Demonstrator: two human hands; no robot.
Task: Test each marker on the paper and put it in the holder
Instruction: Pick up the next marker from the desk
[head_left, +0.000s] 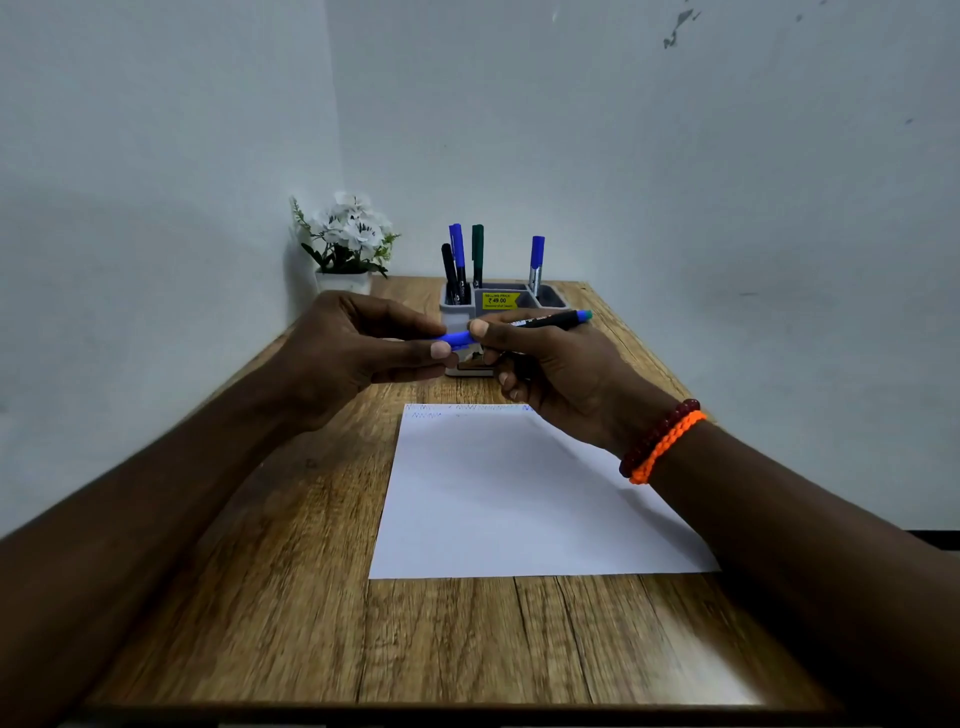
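Left hand (358, 353): grip pinches the blue cap (456, 339).
Right hand (550, 374): grip grasps the marker (545, 319) barrel, above the paper (498, 499).
Holder (498, 301): far on the counter (291, 597), four markers inside.

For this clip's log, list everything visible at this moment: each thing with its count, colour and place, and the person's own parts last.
held marker: 1, black barrel, blue cap, between both hands
markers in holder: 5; 1 black, 2 blue, 1 green at left, 1 blue at right
holder: 1, grey, yellow price sticker, far table end
paper: 1, white, faint scribbles along top edge, table centre
flower pot: 1, white flowers, far left corner
table: 1, wood grain
bracelets: 2, orange and dark red, right wrist
left hand: grips blue cap
right hand: grips barrel
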